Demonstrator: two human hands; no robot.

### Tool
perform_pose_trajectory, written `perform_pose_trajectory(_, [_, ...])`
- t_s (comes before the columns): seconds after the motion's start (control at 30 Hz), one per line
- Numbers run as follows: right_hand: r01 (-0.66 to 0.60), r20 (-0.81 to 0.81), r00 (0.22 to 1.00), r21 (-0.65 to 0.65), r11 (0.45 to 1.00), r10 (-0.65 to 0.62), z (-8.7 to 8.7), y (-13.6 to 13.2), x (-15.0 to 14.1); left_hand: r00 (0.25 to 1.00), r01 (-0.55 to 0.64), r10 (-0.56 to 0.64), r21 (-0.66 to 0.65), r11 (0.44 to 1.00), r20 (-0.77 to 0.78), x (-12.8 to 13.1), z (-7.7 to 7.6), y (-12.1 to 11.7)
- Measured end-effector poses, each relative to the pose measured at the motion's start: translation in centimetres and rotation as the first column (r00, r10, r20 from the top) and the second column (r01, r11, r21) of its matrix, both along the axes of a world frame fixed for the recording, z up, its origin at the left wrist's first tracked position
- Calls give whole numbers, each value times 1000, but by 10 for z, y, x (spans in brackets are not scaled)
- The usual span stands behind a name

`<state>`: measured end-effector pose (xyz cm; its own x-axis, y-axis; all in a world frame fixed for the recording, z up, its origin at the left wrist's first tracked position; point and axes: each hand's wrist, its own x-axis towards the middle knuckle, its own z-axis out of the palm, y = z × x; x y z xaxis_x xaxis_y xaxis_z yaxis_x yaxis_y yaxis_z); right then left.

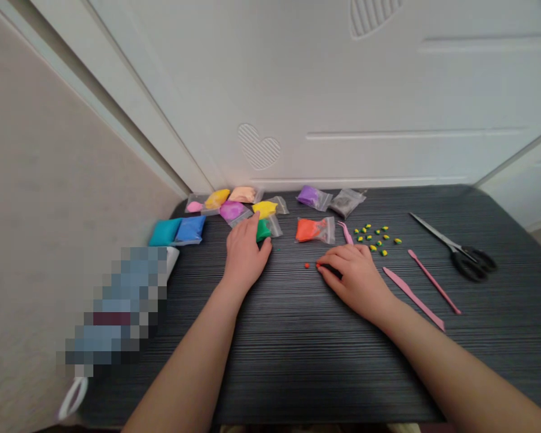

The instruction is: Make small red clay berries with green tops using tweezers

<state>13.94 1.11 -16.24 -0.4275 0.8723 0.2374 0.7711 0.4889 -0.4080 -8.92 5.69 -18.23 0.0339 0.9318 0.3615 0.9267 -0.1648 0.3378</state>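
My left hand (244, 249) rests on the dark table with its fingers stretched and thumb apart, against a zip bag of green clay (263, 230). The index fingertip reaches the edge of a bag of yellow clay (264, 209). My right hand (354, 273) is closed in a pinch, with a tiny red clay ball (318, 264) at its fingertips. Just left of it, a second small red clay ball (306, 265) lies on the table. Beyond them is an opened bag of orange-red clay (314, 230). Several tiny yellow-and-green clay pieces (373, 247) lie right of my right hand.
Pink tweezers (346, 233), a pink clay knife (413, 298), a thin pink tool (434, 281) and black-handled scissors (460, 249) lie at right. More clay bags (314, 197) line the back by the white panel. Blue clay packs (190, 230) and a blurred-out pouch (121, 307) are at left.
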Motion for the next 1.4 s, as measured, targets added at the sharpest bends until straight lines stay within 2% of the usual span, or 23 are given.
perform_pose_trajectory(0.1, [0, 12, 1000, -4, 1000, 0, 0, 0, -1, 1000, -5, 5, 11, 1000, 19, 0, 2, -1])
perform_pose_trajectory(0.5, [12, -65, 998, 6, 1000, -12, -1, -2, -1, 992, -77, 54, 211, 974, 112, 2, 13, -9])
perform_pose_trajectory(0.57, [18, -91, 996, 15, 1000, -16, 1, -3, -1, 994, -45, 18, 249, 968, 110, 4, 16, -12])
perform_pose_trajectory(0.67, [31, -142, 990, 40, 999, -25, 5, -4, 0, 991, 70, -105, 345, 936, 84, 11, 21, -20])
perform_pose_trajectory(0.8, [75, -240, 969, 86, 993, -52, 10, -6, 5, 961, 238, -276, 460, 855, 16, 24, 25, -33])
perform_pose_trajectory(0.93, [80, -421, 907, 130, 988, -18, 17, -7, 5, 903, 382, -427, 516, 767, -34, 34, 24, -39])
perform_pose_trajectory(1.0, [64, -457, 889, 141, 988, 7, 22, -7, 2, 878, 426, -477, 523, 738, -42, 36, 23, -39])
perform_pose_trajectory(1.1, [43, -419, 908, 143, 989, 21, 32, -3, -3, 867, 439, -498, 528, 727, -35, 37, 23, -40])
perform_pose_trajectory(1.2, [25, -430, 903, 91, 995, 16, 38, 3, -6, 879, 408, -476, 536, 739, -13, 35, 24, -41])
perform_pose_trajectory(1.3, [3, -479, 878, 48, 999, 20, 38, 7, -4, 866, 415, -499, 524, 744, 21, 35, 25, -43])
perform_pose_trajectory(1.4, [-30, -489, 870, 77, 997, 64, 34, 7, 0, 828, 464, -558, 483, 743, 63, 38, 27, -47])
